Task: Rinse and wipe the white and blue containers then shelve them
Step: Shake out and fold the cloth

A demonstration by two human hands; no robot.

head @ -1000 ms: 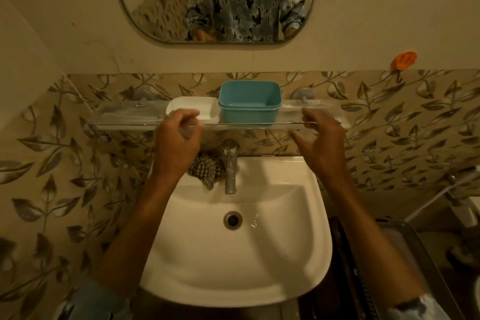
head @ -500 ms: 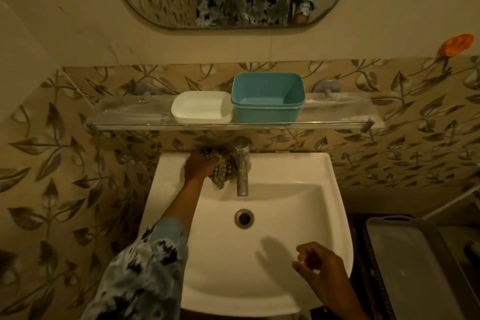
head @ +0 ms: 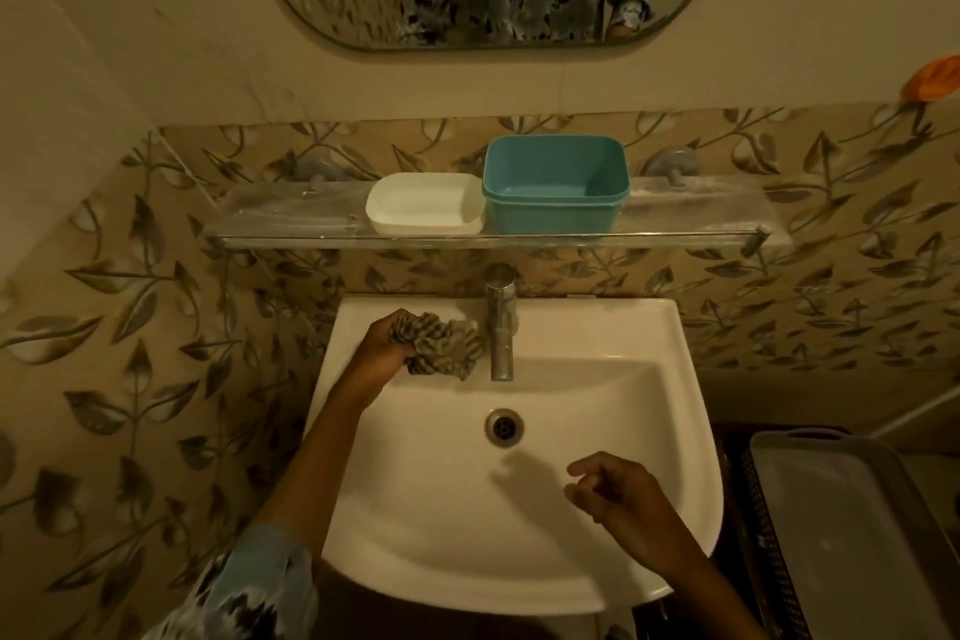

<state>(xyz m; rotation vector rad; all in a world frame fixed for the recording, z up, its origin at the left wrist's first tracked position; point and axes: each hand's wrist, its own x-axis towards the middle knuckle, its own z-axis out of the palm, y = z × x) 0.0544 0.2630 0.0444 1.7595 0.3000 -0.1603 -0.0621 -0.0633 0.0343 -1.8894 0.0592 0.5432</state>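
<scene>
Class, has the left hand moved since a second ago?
Yes. The left hand dropped from the shelf to the sink, where it grips the cloth left of the tap.

Shallow white rectangular plastic container: smooth, satin finish. Deep blue rectangular plastic container: smooth, matt. Clear transparent shelf: glossy, streaked. Chrome metal tap: polished, reflective. White ceramic basin: glazed, glossy. Crumpled checked cloth: woven, matt. Leaf-patterned wall tiles: smooth, slight sheen.

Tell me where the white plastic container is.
In the head view, the shallow white plastic container stands on the clear glass shelf above the white sink, left of the blue plastic tub.
</scene>
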